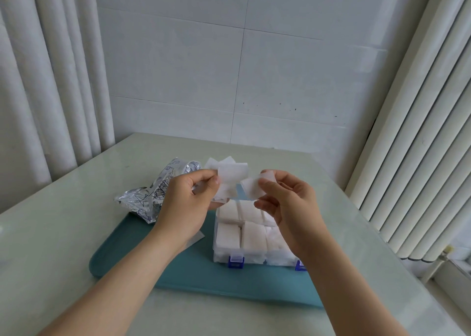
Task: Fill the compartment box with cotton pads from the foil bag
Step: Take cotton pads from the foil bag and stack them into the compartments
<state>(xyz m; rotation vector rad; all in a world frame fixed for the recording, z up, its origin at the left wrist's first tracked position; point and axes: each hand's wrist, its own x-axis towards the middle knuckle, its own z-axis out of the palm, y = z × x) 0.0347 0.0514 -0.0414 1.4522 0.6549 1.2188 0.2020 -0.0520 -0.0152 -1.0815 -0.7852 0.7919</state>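
Setting: domestic room, likely a home. Evidence: white tiled wall, pale pleated curtains at both sides. Glossy pale-green table set against the wall.

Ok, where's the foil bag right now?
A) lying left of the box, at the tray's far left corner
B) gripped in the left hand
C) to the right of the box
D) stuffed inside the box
A: the foil bag lies crumpled at the far left corner of the teal tray, left of the compartment box. The left hand and right hand pinch only cotton pads.
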